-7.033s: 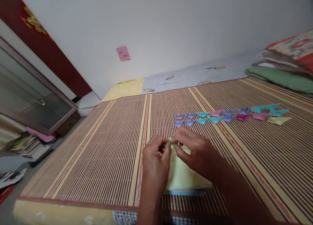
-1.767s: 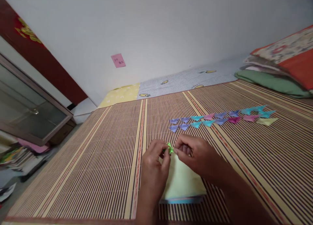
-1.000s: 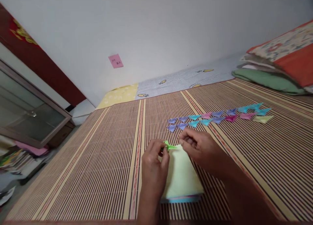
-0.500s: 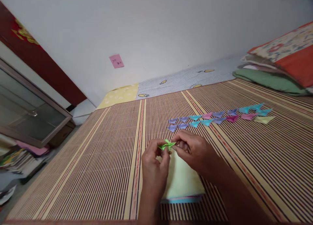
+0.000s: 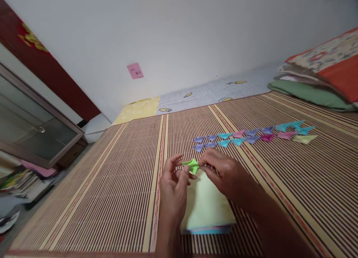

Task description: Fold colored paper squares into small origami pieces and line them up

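A small bright green folded paper boat (image 5: 192, 165) is held up between my two hands, over a stack of coloured paper sheets (image 5: 210, 209) with pale yellow on top. My left hand (image 5: 175, 181) pinches its left side between thumb and fingers. The right end is gripped by the fingertips of my right hand (image 5: 219, 167), which partly cover it. Just beyond my hands, two rows of folded paper boats in purple (image 5: 198, 147), turquoise (image 5: 224, 143), magenta (image 5: 267, 137) and pale yellow (image 5: 304, 139) lie on the striped mat.
The striped bamboo mat (image 5: 112, 187) spreads over the bed up to a checked cloth (image 5: 201, 95) along the wall. Folded bedding (image 5: 310, 95) and an orange pillow (image 5: 341, 77) are piled at right. A glass-door cabinet (image 5: 33, 127) and a pile of books (image 5: 21, 187) stand at left.
The fingers of my left hand have loosened and spread a little, and the hand has shifted slightly left. More of the green paper boat shows. My right hand still grips its right end.
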Tool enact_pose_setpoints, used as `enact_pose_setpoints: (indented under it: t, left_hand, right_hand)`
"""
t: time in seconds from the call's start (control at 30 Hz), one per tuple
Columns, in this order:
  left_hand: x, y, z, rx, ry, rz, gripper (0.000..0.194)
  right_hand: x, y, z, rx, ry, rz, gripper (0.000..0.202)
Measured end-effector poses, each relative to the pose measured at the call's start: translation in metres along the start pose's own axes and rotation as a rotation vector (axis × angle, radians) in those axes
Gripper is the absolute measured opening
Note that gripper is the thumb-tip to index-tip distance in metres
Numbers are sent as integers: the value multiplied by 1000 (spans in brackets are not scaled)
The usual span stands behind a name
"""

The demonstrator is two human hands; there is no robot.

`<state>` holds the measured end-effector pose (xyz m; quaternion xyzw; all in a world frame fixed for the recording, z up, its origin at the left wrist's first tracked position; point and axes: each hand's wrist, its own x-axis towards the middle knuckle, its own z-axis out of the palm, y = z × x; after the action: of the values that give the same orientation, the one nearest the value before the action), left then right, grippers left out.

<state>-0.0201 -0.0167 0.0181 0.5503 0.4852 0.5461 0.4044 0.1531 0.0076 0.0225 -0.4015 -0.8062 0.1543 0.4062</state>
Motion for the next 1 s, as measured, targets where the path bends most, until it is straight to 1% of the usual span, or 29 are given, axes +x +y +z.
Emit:
enact_pose_setpoints:
  t: [0.1, 0.23, 0.4, 0.5, 0.63, 0.67, 0.73, 0.8, 0.87, 0.9, 1.0]
  left_hand:
    - [2, 0, -4, -18, 14, -26, 26]
    - [4, -1, -5, -25, 12, -65, 24]
    - [6, -4, -4, -82, -21, -97, 26]
    - [6, -7, -4, -102, -48, -108, 26]
    - [9, -9, -6, -133, -78, -145, 29]
    - [10, -9, -8, -147, -94, -156, 33]
    - [13, -10, -11, -150, -69, -163, 40]
    - [16, -10, -15, -144, -61, -158, 42]
    - [18, -11, -18, -125, -44, -156, 42]
    - [19, -12, -19, -108, -50, -156, 41]
    - [18, -11, -18, -48, -67, -152, 39]
  right_hand:
    - [0, 0, 1, -34, -6, -3, 19]
    - [-1, 2, 3, -46, -28, -21, 20]
    - [-1, 4, 4, -53, -39, -36, 20]
    - [0, 2, 4, -51, -44, -21, 20]
    - [0, -4, -3, -51, -46, 15, 22]
    - [0, -4, -7, -49, -34, 19, 22]
    - [-3, 1, -20, -28, 17, 35, 22]
    - [-9, 14, -39, -18, 86, 75, 21]
    - [-20, 36, -63, -67, 134, 151, 17]
    - [-27, 50, -76, -135, 138, 196, 16]
    - [-53, 99, -117, -256, 186, 283, 14]
